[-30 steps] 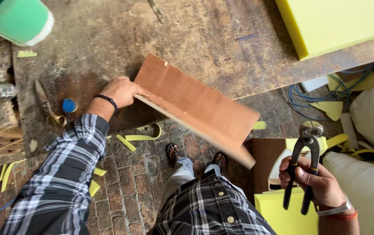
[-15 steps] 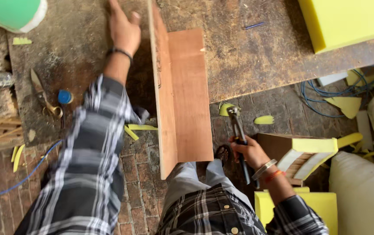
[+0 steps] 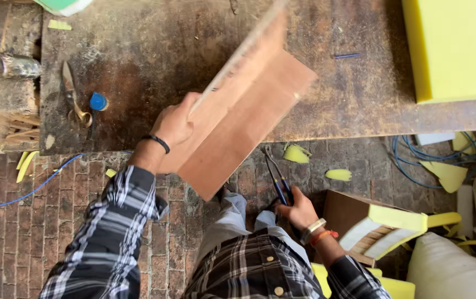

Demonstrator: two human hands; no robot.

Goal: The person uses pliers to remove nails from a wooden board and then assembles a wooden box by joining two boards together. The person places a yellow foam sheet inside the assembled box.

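Left hand [image 3: 174, 124] tilts wooden board [image 3: 238, 119] — right hand [image 3: 299, 210] grips pincers [image 3: 277, 180].

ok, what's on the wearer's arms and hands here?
Both arms wear long black-and-white plaid sleeves. The left hand is bare, with a thin black band at the wrist. The right hand is bare too, with a pale watch strap and an orange-red thread band beside it. No gloves.
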